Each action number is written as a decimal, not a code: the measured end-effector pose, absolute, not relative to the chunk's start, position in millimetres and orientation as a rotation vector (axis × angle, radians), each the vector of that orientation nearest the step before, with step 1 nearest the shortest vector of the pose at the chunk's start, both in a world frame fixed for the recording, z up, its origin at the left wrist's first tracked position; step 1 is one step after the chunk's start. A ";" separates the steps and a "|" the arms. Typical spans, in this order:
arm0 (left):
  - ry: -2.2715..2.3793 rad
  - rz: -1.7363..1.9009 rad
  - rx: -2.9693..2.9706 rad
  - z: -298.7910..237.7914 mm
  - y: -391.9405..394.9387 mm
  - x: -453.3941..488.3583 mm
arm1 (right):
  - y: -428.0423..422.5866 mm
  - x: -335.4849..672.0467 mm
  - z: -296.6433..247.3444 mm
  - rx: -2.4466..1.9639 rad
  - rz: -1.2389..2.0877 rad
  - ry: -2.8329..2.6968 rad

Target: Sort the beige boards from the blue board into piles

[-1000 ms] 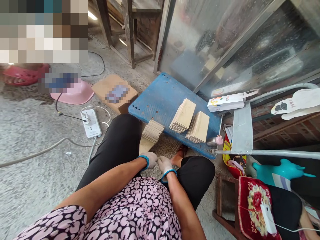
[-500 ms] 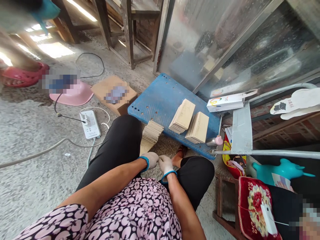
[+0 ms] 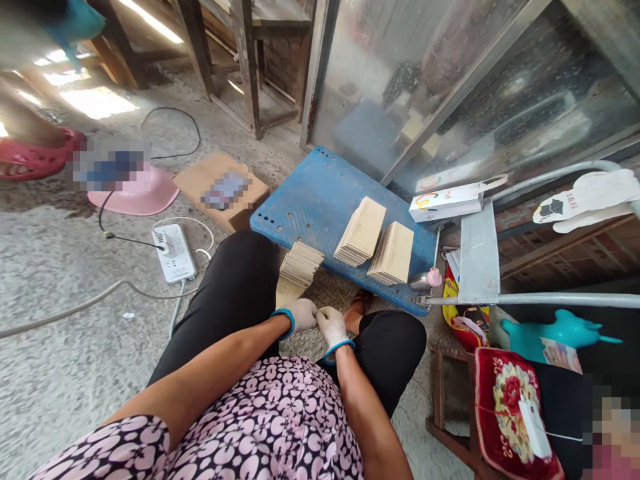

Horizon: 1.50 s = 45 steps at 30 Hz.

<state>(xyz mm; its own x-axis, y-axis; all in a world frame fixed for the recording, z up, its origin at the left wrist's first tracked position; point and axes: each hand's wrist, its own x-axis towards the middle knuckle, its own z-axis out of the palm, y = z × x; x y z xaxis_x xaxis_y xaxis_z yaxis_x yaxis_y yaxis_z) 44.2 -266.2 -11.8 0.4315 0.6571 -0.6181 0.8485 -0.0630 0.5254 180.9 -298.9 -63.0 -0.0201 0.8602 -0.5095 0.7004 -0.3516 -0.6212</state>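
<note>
Both my hands wear white gloves with blue cuffs and meet low between my knees. My left hand is curled, its fingers close to the lower end of a leaning stack of thin wooden sheets. My right hand is curled too and touches the left one. What the fingers pinch is hidden. Two more stacks of wooden sheets lie on a blue perforated board just beyond.
A power strip with cables, a cardboard box and a pink dish lie on the concrete floor at left. A white box, a metal frame, a teal toy and a red cushion crowd the right. Another person's red sandal is far left.
My hands stay together between my knees, barely shifted. The view has drifted slightly, and the other person at the upper left has moved.
</note>
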 end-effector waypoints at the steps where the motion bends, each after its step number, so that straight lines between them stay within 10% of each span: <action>1: 1.306 -0.250 1.770 -11.3 -265.9 44.4 | -297.8 180.9 -62.0 -2.079 1.301 -1.631; 45: 1.329 0.049 1.353 -31.7 -272.3 57.6 | -296.2 176.0 -51.0 -1.937 1.470 -1.138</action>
